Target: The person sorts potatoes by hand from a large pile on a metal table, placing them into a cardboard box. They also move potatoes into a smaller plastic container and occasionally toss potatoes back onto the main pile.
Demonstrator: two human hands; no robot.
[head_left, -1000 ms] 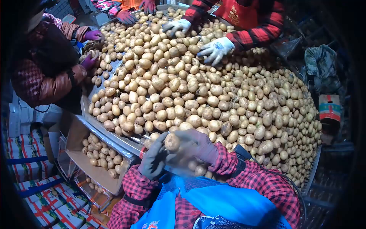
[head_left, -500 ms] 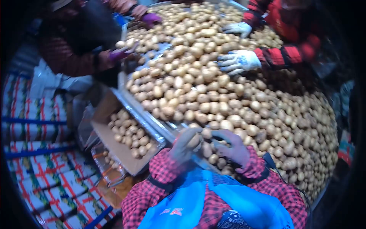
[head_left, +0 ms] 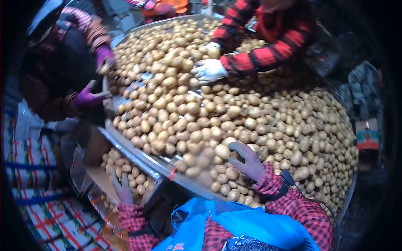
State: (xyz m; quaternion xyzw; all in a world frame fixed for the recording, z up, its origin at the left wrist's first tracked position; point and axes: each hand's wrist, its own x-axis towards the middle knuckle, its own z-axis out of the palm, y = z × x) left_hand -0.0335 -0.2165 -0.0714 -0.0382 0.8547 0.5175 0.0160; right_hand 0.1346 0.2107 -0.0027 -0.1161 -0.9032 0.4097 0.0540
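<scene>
My left hand (head_left: 122, 189), in a greyish glove, is at the open cardboard box (head_left: 98, 179), fingers spread and nothing in them. Small potatoes (head_left: 130, 173) fill much of that box beside it. Over the heap of potatoes (head_left: 251, 113) on the large table, my right hand (head_left: 248, 162) has its thumb and fingers apart. A larger potato (head_left: 222, 151) lies just to the left of its fingertips. Some potatoes left of my right hand are smeared by motion.
A metal table edge (head_left: 140, 161) runs between box and heap. Across the table, a co-worker's white-gloved hand (head_left: 209, 71) touches potatoes; another co-worker's purple-gloved hand (head_left: 90, 96) is at the left edge. Stacked printed cartons (head_left: 50, 213) stand at lower left.
My left hand has left the table edge and moved left to the box; the potato it held is gone from it. My right hand has opened more. The camera view has shifted.
</scene>
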